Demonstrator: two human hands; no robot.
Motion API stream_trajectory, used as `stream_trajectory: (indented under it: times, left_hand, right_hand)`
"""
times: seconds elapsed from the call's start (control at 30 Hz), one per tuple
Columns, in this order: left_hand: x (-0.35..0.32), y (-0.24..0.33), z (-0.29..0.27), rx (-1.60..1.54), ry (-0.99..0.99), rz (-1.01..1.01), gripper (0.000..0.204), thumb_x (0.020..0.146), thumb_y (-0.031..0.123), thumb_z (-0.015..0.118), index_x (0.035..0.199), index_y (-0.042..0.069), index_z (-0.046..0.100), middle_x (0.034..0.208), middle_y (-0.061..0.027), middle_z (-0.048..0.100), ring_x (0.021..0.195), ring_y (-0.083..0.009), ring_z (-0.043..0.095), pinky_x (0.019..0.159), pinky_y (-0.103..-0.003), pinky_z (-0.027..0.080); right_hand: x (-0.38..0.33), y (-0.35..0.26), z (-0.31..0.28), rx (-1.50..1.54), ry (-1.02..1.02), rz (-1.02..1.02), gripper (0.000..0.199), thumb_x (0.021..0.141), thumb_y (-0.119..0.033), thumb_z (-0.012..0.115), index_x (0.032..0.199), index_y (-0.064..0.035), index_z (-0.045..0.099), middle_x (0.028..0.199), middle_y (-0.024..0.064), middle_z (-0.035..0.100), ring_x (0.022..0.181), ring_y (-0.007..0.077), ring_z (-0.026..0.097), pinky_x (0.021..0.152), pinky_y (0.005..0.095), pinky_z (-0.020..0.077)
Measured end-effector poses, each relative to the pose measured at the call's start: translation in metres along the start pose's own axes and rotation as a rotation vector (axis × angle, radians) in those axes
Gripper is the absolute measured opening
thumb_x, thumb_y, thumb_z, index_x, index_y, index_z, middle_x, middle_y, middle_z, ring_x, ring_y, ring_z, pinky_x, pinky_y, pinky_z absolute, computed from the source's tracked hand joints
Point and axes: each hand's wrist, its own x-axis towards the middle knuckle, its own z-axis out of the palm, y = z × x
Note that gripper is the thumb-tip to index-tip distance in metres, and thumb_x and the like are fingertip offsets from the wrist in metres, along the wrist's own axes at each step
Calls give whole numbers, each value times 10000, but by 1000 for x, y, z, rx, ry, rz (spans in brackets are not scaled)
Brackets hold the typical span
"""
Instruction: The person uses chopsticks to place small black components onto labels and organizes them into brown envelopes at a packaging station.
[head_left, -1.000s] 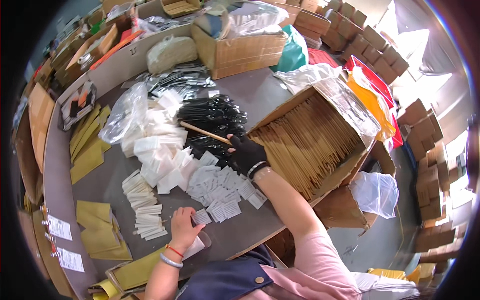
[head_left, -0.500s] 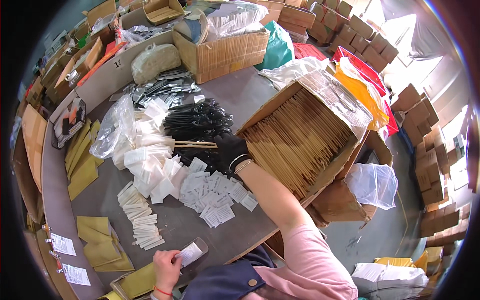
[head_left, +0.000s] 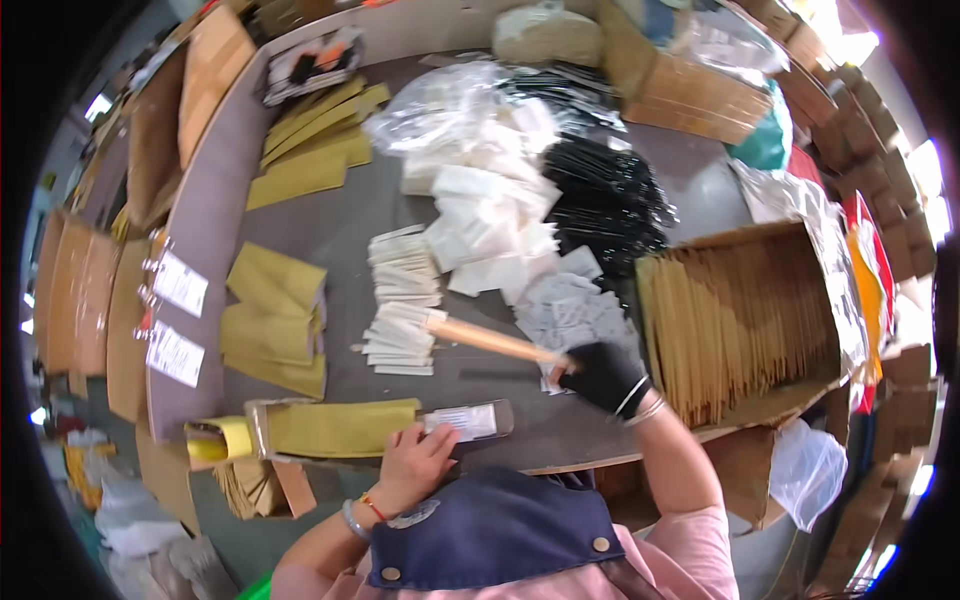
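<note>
My right hand (head_left: 606,378), in a black glove, grips a bundle of pale wooden chopsticks (head_left: 500,341), blurred by motion. Their far ends point left, over a stack of narrow white paper packets (head_left: 405,325). At the front edge, my left hand (head_left: 415,462) rests bare, fingers stretched and slightly apart, against a shallow tray. A yellow-green paper sleeve (head_left: 340,430) lies in that tray. A white printed packet (head_left: 465,420) sits at the tray's right end, by my left fingertips.
An open carton (head_left: 840,345) full of chopsticks stands at the right. Small printed cards (head_left: 580,305), white papers (head_left: 490,215) and black-wrapped bundles (head_left: 605,190) fill the table's middle. More yellow-green sleeves (head_left: 270,320) lie left. A low partition (head_left: 205,215) borders the left side.
My right hand has moved from the black-wrapped bundles toward the front, bringing chopsticks over the narrow packets. My left fingers have loosened from their pinch on the printed packet. The view has turned left.
</note>
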Motion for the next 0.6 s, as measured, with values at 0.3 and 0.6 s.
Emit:
stream_trajectory:
  times: [0.3,0.6]
  left_hand:
    - [-12,-4,-13,-43,-34,-59,408,758,274,717,1139,140,663,1203,60,595,1074,-225,499,836,-398,390]
    - [-10,-51,-30,-164,8,-132,702,640,374,817,1230,65,595,1288,-122,523,1205,-343,445,1059,-514,308]
  right_hand:
    - [-23,-9,87,-150,130,-176,225,820,-229,672,1027,-145,655,777,89,616,721,309,641,604,415,503]
    - [-66,16,74,-442,-37,-289,446,803,-219,676,1241,-280,624,676,56,526,600,247,579,516,404,459]
